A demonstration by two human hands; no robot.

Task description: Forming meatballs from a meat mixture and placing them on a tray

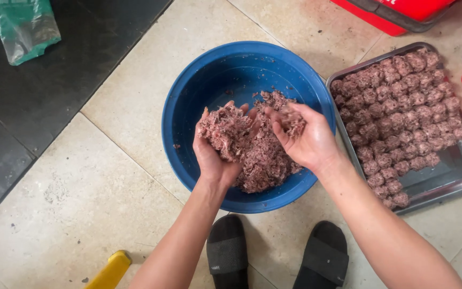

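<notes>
**Minced meat lifted by hand over a blue bowl on the floor**

Head view, looking straight down: at centre, a round blue plastic bowl (244, 126) set on pale floor tiles (81, 182), low enough to be reached from a crouch, with two black slide sandals (274, 257) planted just below its near rim. Inside the bowl, a heap of pinkish-brown minced meat (266, 160) banked toward the near right wall. Above that heap, left hand (217, 147) cupped palm-up and closed loosely around a big clump of the mince, held over the bowl so that crumbs fall back in. Right hand (306, 136) alongside, fingers curled around a smaller pinch of mince, touching the left hand's clump. Just right of the bowl, a rectangular steel tray (453, 174) packed with rows of rolled meatballs (399, 112), its near corner bare, close enough for a short reach. Beyond the tray, a red plastic container (397, 13). Far left of the bowl, a crumpled green plastic bag (25, 29) on dark flooring; below left, a yellow handle-like object (112, 269), kind unclear.
</notes>
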